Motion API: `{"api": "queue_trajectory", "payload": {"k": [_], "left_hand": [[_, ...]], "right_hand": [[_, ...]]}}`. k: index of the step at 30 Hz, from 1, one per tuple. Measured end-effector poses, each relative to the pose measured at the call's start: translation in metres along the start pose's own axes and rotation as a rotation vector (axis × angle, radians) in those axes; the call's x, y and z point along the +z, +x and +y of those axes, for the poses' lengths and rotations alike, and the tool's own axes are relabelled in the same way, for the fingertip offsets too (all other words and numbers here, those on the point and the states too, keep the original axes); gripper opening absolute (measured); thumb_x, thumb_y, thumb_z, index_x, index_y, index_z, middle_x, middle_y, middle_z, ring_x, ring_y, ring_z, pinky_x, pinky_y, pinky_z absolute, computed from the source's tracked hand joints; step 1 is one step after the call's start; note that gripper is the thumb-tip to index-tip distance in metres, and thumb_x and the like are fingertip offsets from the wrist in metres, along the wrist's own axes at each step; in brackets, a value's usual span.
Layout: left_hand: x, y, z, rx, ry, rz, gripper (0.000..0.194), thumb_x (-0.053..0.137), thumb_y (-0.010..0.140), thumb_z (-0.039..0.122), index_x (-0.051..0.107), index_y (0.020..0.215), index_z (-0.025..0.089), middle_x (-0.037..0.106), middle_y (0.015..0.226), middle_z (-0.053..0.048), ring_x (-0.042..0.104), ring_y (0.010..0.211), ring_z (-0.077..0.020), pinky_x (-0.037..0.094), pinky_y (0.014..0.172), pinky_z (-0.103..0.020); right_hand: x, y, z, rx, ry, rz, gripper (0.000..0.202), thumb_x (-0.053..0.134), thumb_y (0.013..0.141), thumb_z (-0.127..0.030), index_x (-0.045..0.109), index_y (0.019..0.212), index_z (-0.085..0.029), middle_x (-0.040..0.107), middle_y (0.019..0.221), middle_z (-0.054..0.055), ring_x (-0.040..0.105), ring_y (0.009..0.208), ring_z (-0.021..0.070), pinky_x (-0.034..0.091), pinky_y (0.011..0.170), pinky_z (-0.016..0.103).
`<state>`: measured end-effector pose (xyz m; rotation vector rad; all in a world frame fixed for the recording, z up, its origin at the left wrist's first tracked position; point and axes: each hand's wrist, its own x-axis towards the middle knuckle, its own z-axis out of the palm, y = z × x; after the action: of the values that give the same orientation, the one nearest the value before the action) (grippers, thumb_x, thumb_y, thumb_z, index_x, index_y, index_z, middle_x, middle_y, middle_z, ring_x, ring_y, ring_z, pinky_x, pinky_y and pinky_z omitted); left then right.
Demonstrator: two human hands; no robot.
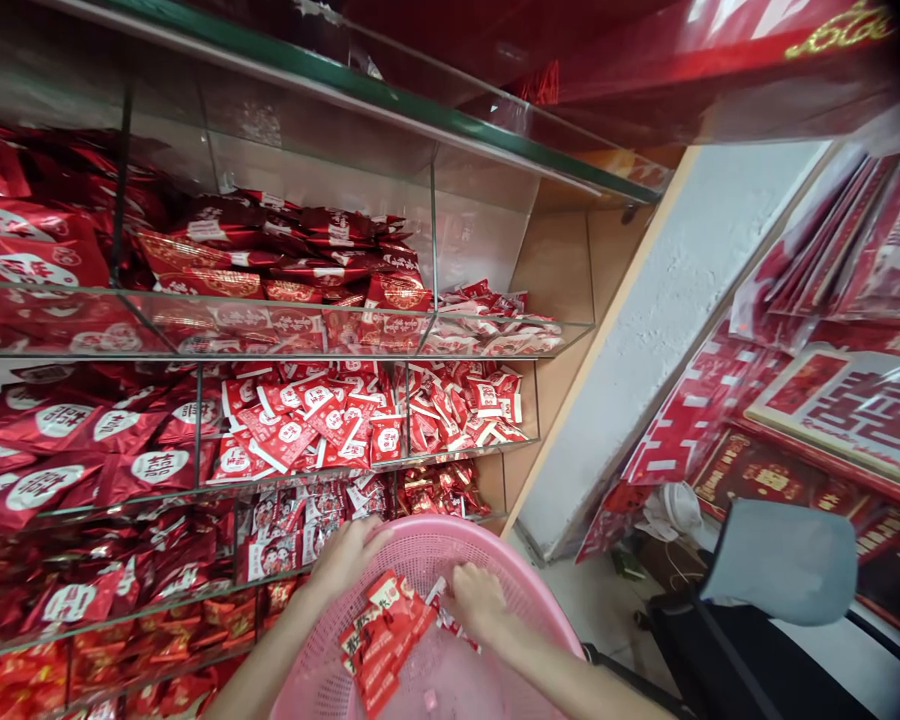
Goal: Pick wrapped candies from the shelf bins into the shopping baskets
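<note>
A pink mesh plastic basket [536, 580] is in front of me at the bottom of the head view, below the shelves. My left hand [349, 555] is closed over its far left rim. Inside the basket, my right hand [478, 602] has its fingers curled around small red-and-white packets [450, 622], partly hidden by the fingers. Several flat red packets [390, 640] with dark printing lie overlapped to the left of that hand. A tiny pink piece [430, 699] sits on the basket's bottom.
Glass-fronted shelves [307, 350] hold red snack packets [285, 430] in divided compartments. To the right are a white wall post [667, 330], a black chair with a grey backrest [784, 560], and red paper decorations [682, 410]. A glass shelf edge [330, 85] juts out above.
</note>
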<state>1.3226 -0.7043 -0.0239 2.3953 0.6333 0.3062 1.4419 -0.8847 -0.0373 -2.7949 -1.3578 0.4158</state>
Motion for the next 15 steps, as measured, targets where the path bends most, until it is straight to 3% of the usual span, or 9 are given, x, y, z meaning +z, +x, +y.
{"api": "queue_trajectory", "payload": {"k": [9,15], "left_hand": [[-0.0012,-0.0013,0.0031,0.011,0.048,0.009,0.043,0.032,0.080,0.054,0.058,0.079,0.020,0.061,0.074,-0.002,0.054,0.067,-0.0145,0.031,0.058,-0.021],[0.0000,0.0002,0.0005,0.001,0.012,-0.008,0.042,0.031,0.081,0.054,0.057,0.087,0.022,0.063,0.085,-0.003,0.057,0.076,-0.0159,0.034,0.064,-0.021]], "right_hand": [[-0.0005,-0.0046,-0.0015,0.043,0.096,0.008,0.027,0.051,0.069,-0.022,0.058,0.094,-0.017,0.062,0.098,0.008,0.057,0.092,0.0200,0.041,0.074,0.027],[0.0021,-0.0003,0.0055,0.059,0.140,0.017,0.015,0.056,0.064,-0.023,0.063,0.076,-0.018,0.064,0.084,0.005,0.058,0.078,0.0187,0.037,0.059,0.024]]}}
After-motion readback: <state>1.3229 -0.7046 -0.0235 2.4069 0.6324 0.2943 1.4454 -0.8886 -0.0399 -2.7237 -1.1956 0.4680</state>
